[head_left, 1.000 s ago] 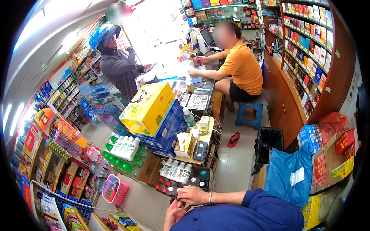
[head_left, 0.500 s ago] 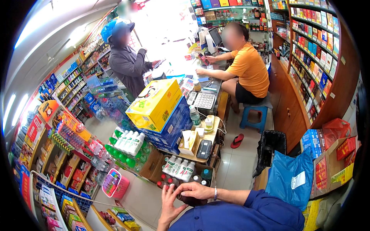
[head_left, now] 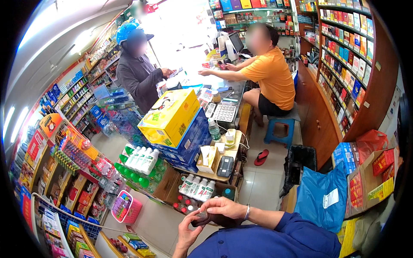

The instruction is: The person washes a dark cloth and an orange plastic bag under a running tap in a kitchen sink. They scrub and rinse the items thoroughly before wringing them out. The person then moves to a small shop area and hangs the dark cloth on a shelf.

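Note:
At the lower middle my two hands meet in front of my blue shirt. Between them is a small dark brown thing [head_left: 201, 220], soft-looking, whose kind I cannot make out. My left hand [head_left: 187, 231] is closed on its near left side, thumb and fingers pinching it. From the right, my right hand [head_left: 224, 208] reaches over with bent fingers and grips its upper edge; a silvery band circles that wrist. Just beyond my fingers stand white bottles [head_left: 197, 188] and dark bottles with red caps [head_left: 185, 200] in a carton.
Stacked yellow [head_left: 170, 117] and blue cartons stand beside a small table with a tissue box [head_left: 208, 159]. A pink basket [head_left: 128, 208] sits at left. At the counter are a person in a blue helmet and a seated person in orange. A blue bag [head_left: 320, 193] lies at right.
My left hand's spread fingers have closed on the dark brown thing, which now shows more. The seated person's arm has stretched further across the counter.

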A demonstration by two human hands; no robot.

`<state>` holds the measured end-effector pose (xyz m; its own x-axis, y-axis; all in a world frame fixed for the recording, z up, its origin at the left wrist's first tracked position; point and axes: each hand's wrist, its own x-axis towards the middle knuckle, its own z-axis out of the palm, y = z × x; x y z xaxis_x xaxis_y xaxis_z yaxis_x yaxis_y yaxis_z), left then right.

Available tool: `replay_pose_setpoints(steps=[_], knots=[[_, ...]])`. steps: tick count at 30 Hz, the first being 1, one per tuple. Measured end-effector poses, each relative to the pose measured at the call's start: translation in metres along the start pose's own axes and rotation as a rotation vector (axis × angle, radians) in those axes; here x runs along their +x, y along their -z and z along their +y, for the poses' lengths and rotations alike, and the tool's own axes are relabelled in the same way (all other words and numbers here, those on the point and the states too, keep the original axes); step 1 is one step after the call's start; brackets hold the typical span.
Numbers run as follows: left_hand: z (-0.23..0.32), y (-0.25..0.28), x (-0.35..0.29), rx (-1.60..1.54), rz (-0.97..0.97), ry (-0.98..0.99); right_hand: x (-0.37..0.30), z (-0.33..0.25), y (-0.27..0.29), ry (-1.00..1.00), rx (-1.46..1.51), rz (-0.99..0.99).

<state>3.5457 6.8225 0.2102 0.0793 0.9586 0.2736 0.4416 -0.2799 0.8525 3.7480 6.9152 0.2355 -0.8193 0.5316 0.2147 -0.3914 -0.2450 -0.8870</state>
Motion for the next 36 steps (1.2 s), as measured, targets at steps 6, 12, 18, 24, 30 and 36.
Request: replay_pose_setpoints(steps=[6,12,18,24,30,36], knots=[[0.015,-0.02,-0.004,-0.472,0.154,0.186,-0.002,0.009,0.007,0.021,0.173,0.153],[-0.004,-0.015,-0.011,-0.543,-0.021,0.468,-0.001,0.009,0.001,-0.05,0.181,0.168],[-0.006,-0.015,-0.01,-0.378,-0.227,0.455,0.001,0.023,-0.003,-0.044,0.043,0.179],[-0.001,-0.025,-0.01,-0.243,-0.178,0.402,0.002,0.028,-0.013,-0.004,-0.156,0.22],[-0.029,-0.033,-0.019,-0.399,-0.06,0.466,0.0,0.028,-0.015,0.007,-0.207,0.241],[-0.043,-0.018,-0.02,-0.838,-0.022,0.798,-0.005,0.022,-0.017,0.019,-0.26,0.265]])
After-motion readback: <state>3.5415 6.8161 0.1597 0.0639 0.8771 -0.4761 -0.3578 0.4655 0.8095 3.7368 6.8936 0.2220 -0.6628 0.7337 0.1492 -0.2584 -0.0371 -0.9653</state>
